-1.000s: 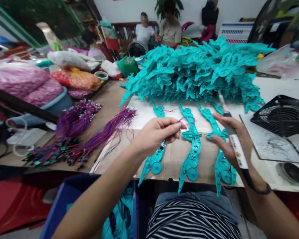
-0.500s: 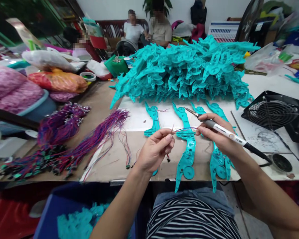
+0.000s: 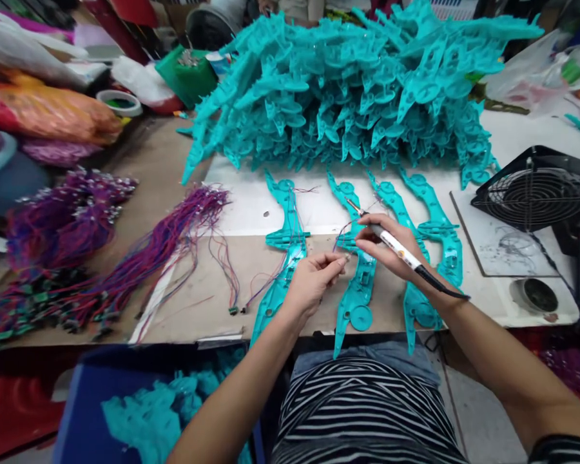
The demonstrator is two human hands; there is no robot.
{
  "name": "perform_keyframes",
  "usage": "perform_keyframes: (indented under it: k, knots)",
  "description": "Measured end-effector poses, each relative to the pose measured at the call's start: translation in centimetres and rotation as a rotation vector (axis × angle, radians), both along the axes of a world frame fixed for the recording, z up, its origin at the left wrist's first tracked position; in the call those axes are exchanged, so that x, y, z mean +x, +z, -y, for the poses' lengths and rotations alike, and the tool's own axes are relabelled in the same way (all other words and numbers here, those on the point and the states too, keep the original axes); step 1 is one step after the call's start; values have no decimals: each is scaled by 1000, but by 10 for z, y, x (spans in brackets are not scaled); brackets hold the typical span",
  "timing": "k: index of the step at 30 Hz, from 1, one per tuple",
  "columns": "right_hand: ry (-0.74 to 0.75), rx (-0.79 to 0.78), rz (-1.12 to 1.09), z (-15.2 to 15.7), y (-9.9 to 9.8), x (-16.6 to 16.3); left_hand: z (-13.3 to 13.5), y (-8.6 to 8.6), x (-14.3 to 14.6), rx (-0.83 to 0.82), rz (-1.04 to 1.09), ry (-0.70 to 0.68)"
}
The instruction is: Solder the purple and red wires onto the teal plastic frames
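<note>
My right hand (image 3: 389, 241) is closed around a white-handled soldering iron (image 3: 400, 250), whose metal tip points up and left over a turquoise plastic part (image 3: 363, 277). Thin red and blue wires (image 3: 341, 233) curve between my two hands, close to the right fingers. The fingertips of my left hand (image 3: 319, 277) are pinched together on a thin wire, just left of that part's middle; the exact grip is partly hidden. Under and beside my left hand lies another turquoise part (image 3: 286, 222) with wires along it. Two more turquoise parts (image 3: 430, 212) lie to the right.
A large heap of turquoise parts (image 3: 348, 90) fills the table's back. Wire bundles (image 3: 174, 225) lie at left. A black fan (image 3: 536, 193) and a small round tin (image 3: 536, 295) stand at right. Below the table edge is a blue bin (image 3: 77, 406) holding turquoise pieces.
The view has tilted down. My hands have come closer together, the right one shifting left with the soldering iron. The wire stretched between them is now curved and slack.
</note>
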State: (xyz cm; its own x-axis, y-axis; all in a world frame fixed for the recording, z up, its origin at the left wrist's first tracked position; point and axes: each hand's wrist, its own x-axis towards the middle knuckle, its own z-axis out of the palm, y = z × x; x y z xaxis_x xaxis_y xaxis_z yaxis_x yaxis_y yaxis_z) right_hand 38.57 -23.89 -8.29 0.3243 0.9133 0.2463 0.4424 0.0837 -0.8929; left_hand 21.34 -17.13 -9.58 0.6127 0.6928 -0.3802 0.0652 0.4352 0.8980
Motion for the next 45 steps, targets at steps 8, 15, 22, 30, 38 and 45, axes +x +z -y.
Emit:
perform_keyframes:
  k: [8,15,22,30,38,45]
  knots:
    - [-13,21,-40,15,-4,-18,3,-7,7,386,-150,-245]
    - [-350,156,170,77,-3,-18,-1,-19,15,357,-165,-228]
    - [-335,144,351,119,-14,-33,3,-30,27,487,-194,-223]
    - [-274,181,358,119,-30,-35,10,-32,32,577,-251,-220]
    - [-242,214,374,118,-34,-35,11,-34,31,611,-254,-215]
    - [-216,209,425,120,-38,-35,12,-37,31,667,-267,-224]
